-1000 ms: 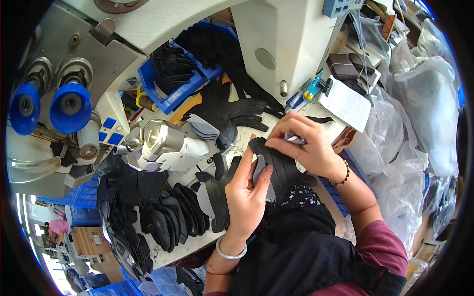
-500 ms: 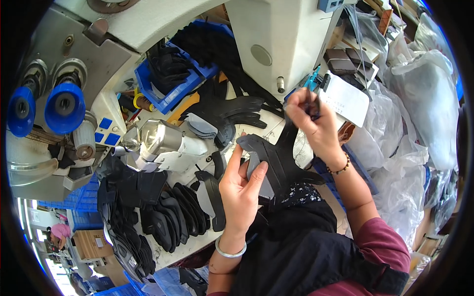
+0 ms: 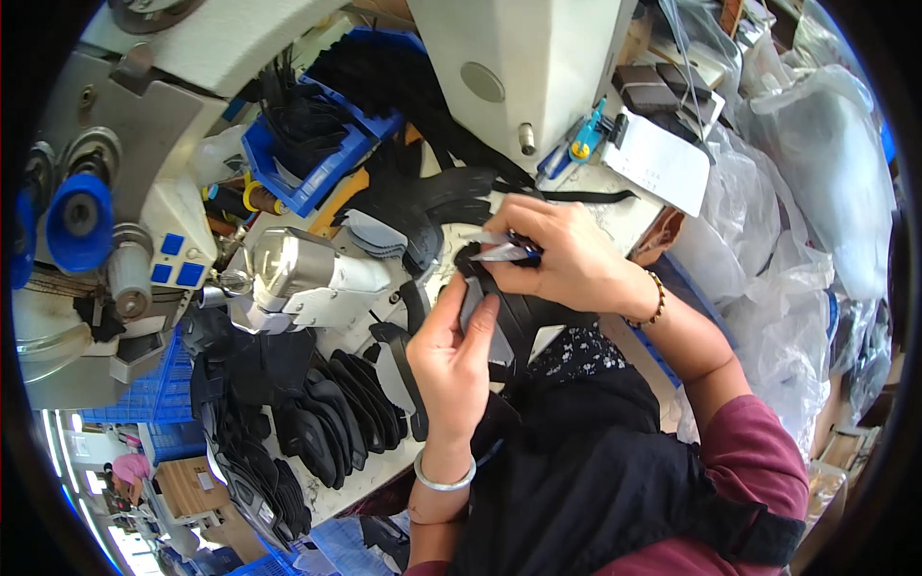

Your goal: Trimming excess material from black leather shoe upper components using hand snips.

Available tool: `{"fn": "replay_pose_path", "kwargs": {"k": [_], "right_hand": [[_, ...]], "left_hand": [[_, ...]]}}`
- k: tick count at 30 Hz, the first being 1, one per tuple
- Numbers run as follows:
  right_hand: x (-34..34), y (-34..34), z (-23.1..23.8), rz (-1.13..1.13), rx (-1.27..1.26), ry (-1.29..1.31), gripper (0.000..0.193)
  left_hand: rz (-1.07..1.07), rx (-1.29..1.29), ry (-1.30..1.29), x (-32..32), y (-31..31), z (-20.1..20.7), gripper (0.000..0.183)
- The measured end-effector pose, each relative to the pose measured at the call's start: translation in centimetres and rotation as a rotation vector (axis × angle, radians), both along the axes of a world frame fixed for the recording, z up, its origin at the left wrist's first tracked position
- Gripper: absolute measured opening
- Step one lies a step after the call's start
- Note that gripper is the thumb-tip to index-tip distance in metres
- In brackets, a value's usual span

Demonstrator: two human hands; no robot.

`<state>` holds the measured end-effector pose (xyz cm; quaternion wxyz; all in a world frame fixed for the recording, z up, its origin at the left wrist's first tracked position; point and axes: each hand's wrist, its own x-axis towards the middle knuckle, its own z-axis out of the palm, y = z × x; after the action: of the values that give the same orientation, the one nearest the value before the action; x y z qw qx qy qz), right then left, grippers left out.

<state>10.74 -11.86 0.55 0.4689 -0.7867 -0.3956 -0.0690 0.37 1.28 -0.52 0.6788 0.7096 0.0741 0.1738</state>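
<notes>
Now, left hand [image 3: 453, 357]: the black piece [image 3: 519, 324] is pinched between thumb and fingers, its grey panel [image 3: 502, 348] pressed under the thumb, all of it held up before the black apron [image 3: 576, 461], by the near side of the surface [image 3: 379, 463].
Right hand [image 3: 571, 259]: a small pointed metal tool [image 3: 497, 252], snips by the look of it, is gripped, its tip brought right up to the piece's top edge; whether contact is made cannot be told.
Hands: close together, each clamped on its own thing.
Top edge: best kept taut, with the pinch set just behind it so that no flexing is allowed.
Tool tip: better angled away from the left fingertips, which lie very near; short, controlled strokes would be judged safest.
Right hand, half a second ago: it was raised toward the clipboard paper [image 3: 663, 163], an arm of the piece stretched up beneath it; now it has been brought down and inward.
Blue-and-yellow tool [image 3: 581, 146]: largely hidden by that hand then, plainly seen now.
Blue cup [image 3: 81, 221]: shifted nearer the left rim, the whole view having been swung a little.
</notes>
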Motion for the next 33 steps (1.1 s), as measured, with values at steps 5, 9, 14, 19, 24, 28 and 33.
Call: {"fn": "replay_pose_path", "kwargs": {"k": [5, 9, 14, 19, 24, 28, 33], "right_hand": [[0.9, -1.5, -0.4, -0.358, 0.261, 0.133, 0.027], [-0.9, -3.9, 0.5, -0.221, -0.037, 0.249, 0.025], [-1.7, -4.1, 0.2, -0.049, -0.036, 0.465, 0.025], [-1.5, -2.9, -1.3, -0.273, 0.130, -0.092, 0.024], [-4.7, -1.4, -2.5, -0.156, 0.204, 0.081, 0.029], [-4.6, 0.7, -4.1, -0.172, 0.356, 0.002, 0.032], [-4.5, 1.4, -4.6, -0.234, 0.274, -0.041, 0.018]], "left_hand": [[0.089, -0.307, -0.096, 0.3, 0.5, 0.0, 0.031], [0.154, -0.429, -0.116, 0.6, 1.2, -0.4, 0.030], [0.175, -0.478, -0.104, 0.9, 0.8, 0.2, 0.022], [-0.127, -0.685, 0.112, 0.5, 0.5, 0.7, 0.028], [-0.058, -0.684, 0.009, 0.8, -0.4, 0.5, 0.027], [0.085, -0.622, 0.030, 0.7, -1.6, -0.5, 0.017], [0.020, -0.622, -0.054, 0.5, -1.6, -1.7, 0.016]]}}
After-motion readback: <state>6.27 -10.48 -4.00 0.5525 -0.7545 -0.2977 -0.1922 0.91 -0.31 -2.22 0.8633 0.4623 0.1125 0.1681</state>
